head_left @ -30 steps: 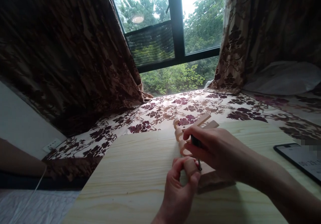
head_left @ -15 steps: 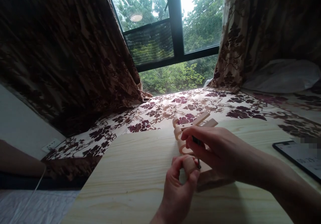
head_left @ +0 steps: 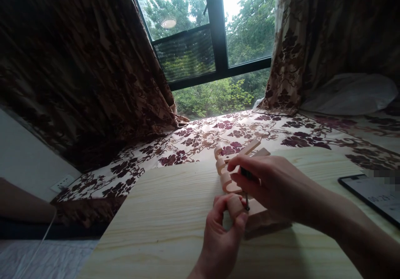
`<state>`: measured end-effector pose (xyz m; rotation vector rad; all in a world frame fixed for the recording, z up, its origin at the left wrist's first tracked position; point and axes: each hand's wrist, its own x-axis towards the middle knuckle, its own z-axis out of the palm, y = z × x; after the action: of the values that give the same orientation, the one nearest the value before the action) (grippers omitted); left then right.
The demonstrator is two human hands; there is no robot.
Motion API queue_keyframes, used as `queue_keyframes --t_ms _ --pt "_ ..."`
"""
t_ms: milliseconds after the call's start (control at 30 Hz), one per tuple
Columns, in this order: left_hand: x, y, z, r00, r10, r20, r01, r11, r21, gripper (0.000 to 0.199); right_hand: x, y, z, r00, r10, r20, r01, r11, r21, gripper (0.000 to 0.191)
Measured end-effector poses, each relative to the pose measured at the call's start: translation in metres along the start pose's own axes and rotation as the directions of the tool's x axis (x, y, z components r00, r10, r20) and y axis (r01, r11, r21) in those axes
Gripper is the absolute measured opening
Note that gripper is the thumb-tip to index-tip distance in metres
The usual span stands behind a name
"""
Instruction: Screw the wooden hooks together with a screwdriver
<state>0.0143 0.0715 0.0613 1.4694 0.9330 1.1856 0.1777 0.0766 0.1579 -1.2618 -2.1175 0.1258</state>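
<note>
My right hand (head_left: 265,179) is closed round the dark handle of a screwdriver (head_left: 246,202). The screwdriver's thin metal shaft points down, its lower end against or close beside the wood at my left fingertips. My left hand (head_left: 221,233) pinches a rounded pale wooden piece (head_left: 235,206) at the near end of a wooden assembly. Several curved wooden parts (head_left: 225,179) of that assembly run away from me along its left side. Behind my right hand, wooden slats (head_left: 250,147) stick out at the far end. A wooden block (head_left: 258,212) lies under the screwdriver, partly covered by my right hand.
The assembly rests on a pale wood-grain tabletop (head_left: 150,212). A phone (head_left: 371,195) showing a timer lies at the right edge. Beyond the table spreads a flowered cloth (head_left: 187,143), below a window and curtains. A person's limb (head_left: 25,199) shows at the far left.
My right hand has turned slightly on the screwdriver, its fingers shifting a little. My left hand keeps its pinch in nearly the same place. The whole view has shifted very slightly.
</note>
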Motion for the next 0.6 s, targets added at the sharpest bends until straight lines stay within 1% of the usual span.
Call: queue_keyframes --t_ms 67,100,167,267,333,467,600 --pt "0.0003 -0.0010 0.0000 0.999 0.008 0.047 -0.010 0.999 0.036 0.017 0.0004 0.0004 -0.0005 0.999 0.021 -0.024 -0.022 0.998 -0.054 0.013" --pt "0.0004 -0.0014 0.0001 0.998 0.008 0.058 -0.011 0.999 0.048 0.016 0.0001 0.0003 -0.0008 0.999 0.024 -0.022 -0.025 0.998 -0.054 0.013" --pt "0.0003 -0.0016 0.0006 0.999 0.009 0.052 -0.012 0.999 0.049 0.012 -0.0010 -0.0009 -0.0011 1.000 0.021 0.007 -0.021 1.000 -0.004 0.014" --pt "-0.0002 -0.0006 0.0014 0.999 0.021 0.047 -0.023 0.999 0.033 0.007 -0.0027 -0.0034 -0.0010 0.998 -0.025 0.065 0.020 0.997 0.074 0.018" --pt "-0.0006 -0.0002 0.0014 0.998 0.018 0.058 -0.020 0.999 0.029 0.008 -0.0028 -0.0038 -0.0006 0.997 -0.033 0.063 0.030 0.998 0.053 0.019" --pt "-0.0007 -0.0010 0.0003 0.997 0.008 0.075 -0.009 1.000 0.021 0.012 -0.0022 -0.0033 -0.0010 1.000 0.011 0.005 -0.010 0.999 -0.034 0.021" --pt "-0.0003 -0.0014 0.0002 0.997 0.020 0.072 -0.021 0.999 0.024 0.009 -0.0031 -0.0037 -0.0035 0.999 -0.042 0.030 0.043 0.999 -0.011 0.019"
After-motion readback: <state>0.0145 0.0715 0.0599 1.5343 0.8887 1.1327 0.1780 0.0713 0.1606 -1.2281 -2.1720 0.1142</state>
